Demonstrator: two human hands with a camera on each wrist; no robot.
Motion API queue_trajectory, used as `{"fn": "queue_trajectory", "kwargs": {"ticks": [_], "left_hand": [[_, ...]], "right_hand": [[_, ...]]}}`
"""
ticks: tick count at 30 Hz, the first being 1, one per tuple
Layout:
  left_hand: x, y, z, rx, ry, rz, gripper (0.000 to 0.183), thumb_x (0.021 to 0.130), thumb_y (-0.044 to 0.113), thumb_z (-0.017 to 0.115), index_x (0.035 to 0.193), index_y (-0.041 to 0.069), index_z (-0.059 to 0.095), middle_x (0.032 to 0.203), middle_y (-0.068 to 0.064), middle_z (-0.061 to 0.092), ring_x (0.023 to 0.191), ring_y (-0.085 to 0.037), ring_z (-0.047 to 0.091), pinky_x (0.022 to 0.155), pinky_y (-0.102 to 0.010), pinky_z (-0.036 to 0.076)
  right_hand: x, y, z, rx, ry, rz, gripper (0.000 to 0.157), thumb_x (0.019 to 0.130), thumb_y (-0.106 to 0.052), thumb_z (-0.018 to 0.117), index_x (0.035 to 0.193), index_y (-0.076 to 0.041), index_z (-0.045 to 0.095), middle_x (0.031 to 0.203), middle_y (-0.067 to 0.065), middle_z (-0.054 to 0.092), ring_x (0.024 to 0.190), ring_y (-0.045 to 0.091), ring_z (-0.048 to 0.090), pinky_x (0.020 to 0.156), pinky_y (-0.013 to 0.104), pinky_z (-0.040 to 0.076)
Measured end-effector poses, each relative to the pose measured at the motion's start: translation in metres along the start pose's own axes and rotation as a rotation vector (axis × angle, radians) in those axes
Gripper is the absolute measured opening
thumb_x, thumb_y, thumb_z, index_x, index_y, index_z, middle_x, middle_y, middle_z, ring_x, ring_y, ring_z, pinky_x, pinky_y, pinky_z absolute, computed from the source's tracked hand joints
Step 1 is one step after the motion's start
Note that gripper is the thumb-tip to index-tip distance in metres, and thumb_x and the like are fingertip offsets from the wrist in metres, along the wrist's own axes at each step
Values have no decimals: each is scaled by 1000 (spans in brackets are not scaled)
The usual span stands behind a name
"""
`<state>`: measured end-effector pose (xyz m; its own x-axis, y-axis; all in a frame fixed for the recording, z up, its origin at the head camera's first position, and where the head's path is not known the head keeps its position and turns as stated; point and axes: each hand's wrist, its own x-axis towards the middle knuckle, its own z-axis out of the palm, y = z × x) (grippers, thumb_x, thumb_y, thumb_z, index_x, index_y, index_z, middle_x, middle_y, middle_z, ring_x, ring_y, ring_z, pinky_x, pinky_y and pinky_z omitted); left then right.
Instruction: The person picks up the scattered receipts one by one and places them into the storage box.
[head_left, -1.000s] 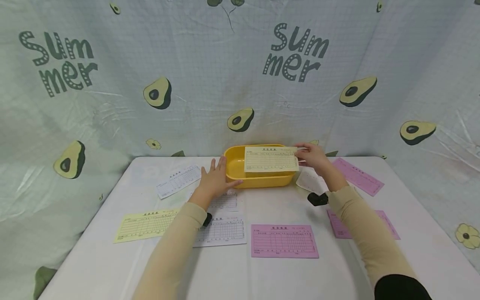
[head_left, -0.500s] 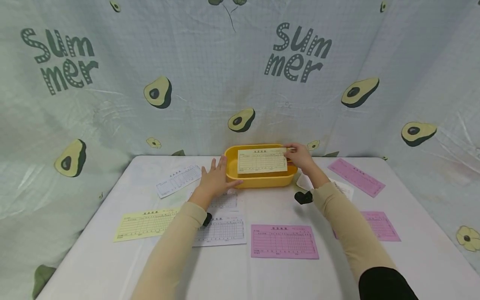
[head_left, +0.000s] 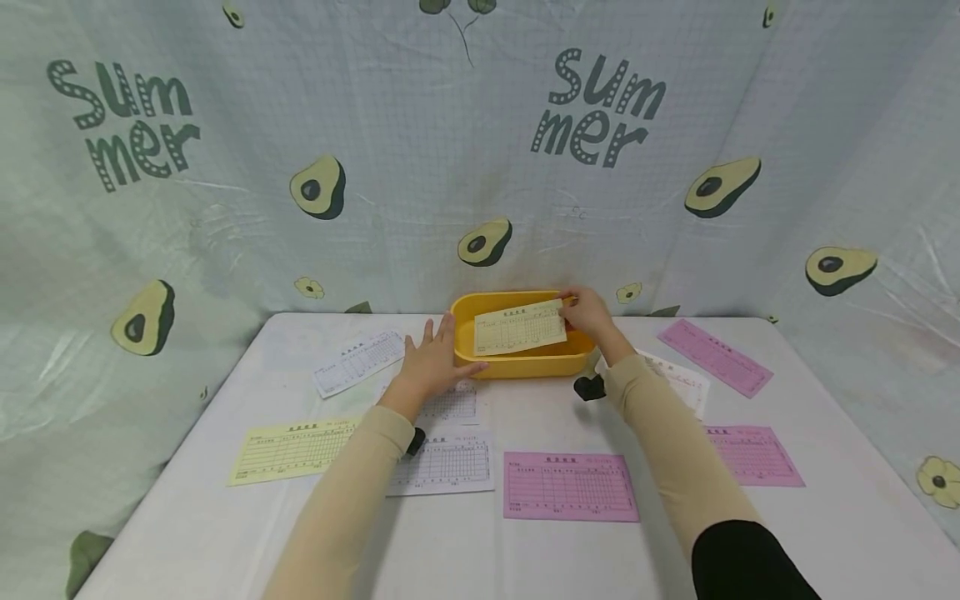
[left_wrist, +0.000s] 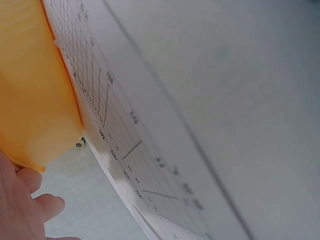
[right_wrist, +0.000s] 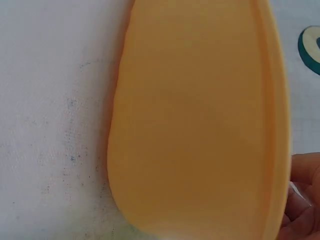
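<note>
Tray point(head_left: 525, 367) of yellow plastic, shallow and round-cornered, stands at the far side of the white surface point(head_left: 558, 421). Inside its opening is a pale yellow slip point(head_left: 517, 328), printed with a grid and tilted, its right end higher. The right hand point(head_left: 587, 315) pinches that end; its grip is on the slip alone. The left hand point(head_left: 431, 360) has its grip released, fingers spread, touching the tray's left end.

On the surface, three white slips point(head_left: 442, 463) lie to the left, with a yellow-green slip point(head_left: 288, 451) beyond them. A pink slip point(head_left: 570, 487) lies front and centre, two other pink slips point(head_left: 716, 357) to the right, and a white paper point(head_left: 681, 382) beside the right forearm. Behind hangs a pale cloth point(head_left: 405, 125) printed with avocados, flowers and the word "summer".

The sleeves cover parts of several papers. Whether the held slip touches the tray's bottom cannot be told. In the right wrist view the tray's outer wall conceals the slip, and the fingers are cut off by the frame; in the left wrist view the nearest print is blurred.
</note>
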<state>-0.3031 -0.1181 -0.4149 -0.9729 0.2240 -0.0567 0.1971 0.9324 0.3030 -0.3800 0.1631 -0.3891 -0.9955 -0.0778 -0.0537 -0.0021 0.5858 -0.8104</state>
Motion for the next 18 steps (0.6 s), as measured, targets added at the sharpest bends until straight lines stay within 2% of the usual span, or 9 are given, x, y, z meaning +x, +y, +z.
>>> {"fn": "queue_trajectory", "kwargs": {"ticks": [4,6,10,13,15,18], "left_hand": [[-1,0,-1,1,-4,-8,118,91,75,55,163,1,-4,170,-14,7,156,-38,3,120,-66,3],[-1,0,-1,1,-7,-11,118,92,75,55,163,1,-4,170,-14,7,156,-37,3,120,-66,3],[-1,1,0,4,-5,-8,117,92,74,55,163,1,-3,170,-14,6,156,-37,3,120,-66,4],[-1,1,0,4,-4,-6,117,92,75,55,163,1,-3,170,-14,6,156,-37,4,120,-67,4],[-1,1,0,2,-2,-4,118,92,74,55,163,1,-3,170,-14,6,156,-37,3,120,-67,4],[-1,1,0,0,-2,-5,118,92,74,55,163,1,-3,170,-14,6,156,-37,3,120,-66,4]], "right_hand": [[-1,-3,7,-135,20,-23,35,101,-1,53,135,5,60,93,17,62,69,19,60,64,27,54],[-2,-5,11,-190,23,-19,35,101,-1,52,135,4,60,92,18,62,69,20,57,64,29,51],[-1,-6,18,-284,23,-9,35,103,-1,50,137,2,59,116,23,64,91,28,59,83,39,53],[-1,-8,21,-373,16,-25,36,104,-1,49,139,2,57,136,22,60,117,34,58,102,46,49],[-1,-9,22,-420,7,-37,37,105,-1,48,140,2,56,140,22,58,126,36,56,107,47,46],[-2,-10,23,-453,-5,-52,38,105,-1,47,142,3,54,142,22,57,130,37,53,110,47,43]]}}
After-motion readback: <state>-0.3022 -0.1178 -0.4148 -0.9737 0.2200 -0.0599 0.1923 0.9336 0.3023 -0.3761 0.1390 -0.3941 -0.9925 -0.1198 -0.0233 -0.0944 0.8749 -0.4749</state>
